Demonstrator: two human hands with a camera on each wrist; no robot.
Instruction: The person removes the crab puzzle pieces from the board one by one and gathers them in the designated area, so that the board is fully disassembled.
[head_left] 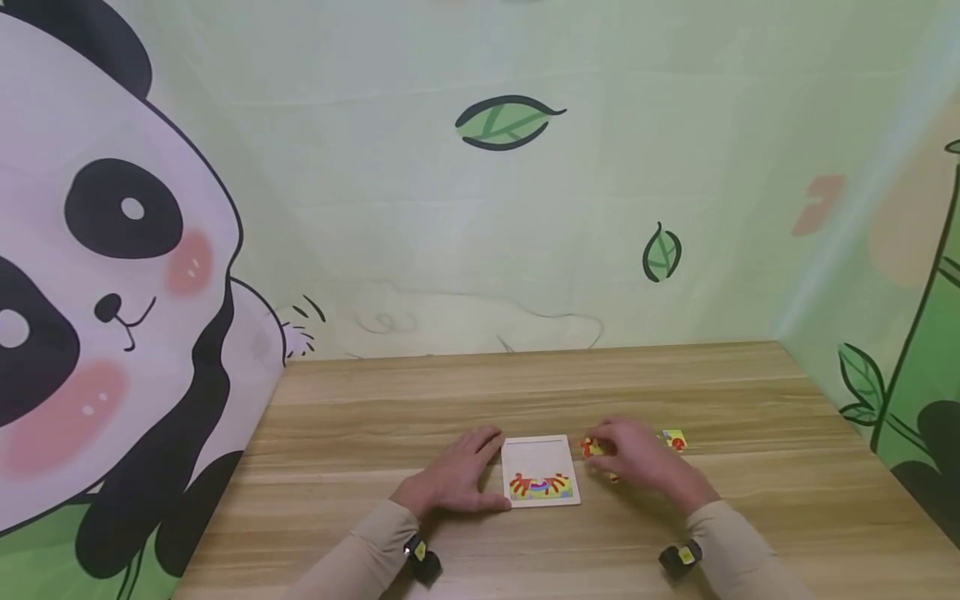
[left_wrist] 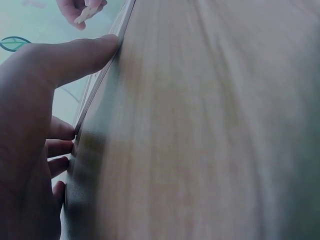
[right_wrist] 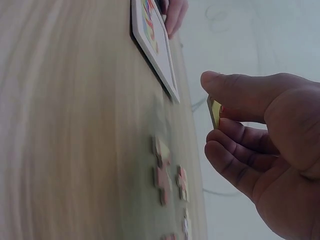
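A white square puzzle tray (head_left: 536, 457) lies on the table, its lower part filled with a colourful strip of puzzle pieces (head_left: 540, 486). My left hand (head_left: 461, 473) rests at the tray's left side, thumb at the near corner and fingers along the far part of that edge. To the right of the tray, my right hand (head_left: 641, 454) pinches a puzzle piece (right_wrist: 215, 111) between thumb and fingers, raised above the table in the right wrist view. Below that hand lie several loose puzzle pieces (right_wrist: 162, 175), partly hidden from the head view.
The wooden table (head_left: 390, 400) runs back to a pale green fabric wall (head_left: 360, 167) with leaf drawings. A large printed panda (head_left: 127, 292) covers the left side. Another loose piece (head_left: 673, 438) lies just beyond my right hand. Both wrists carry small black cameras (head_left: 424, 562).
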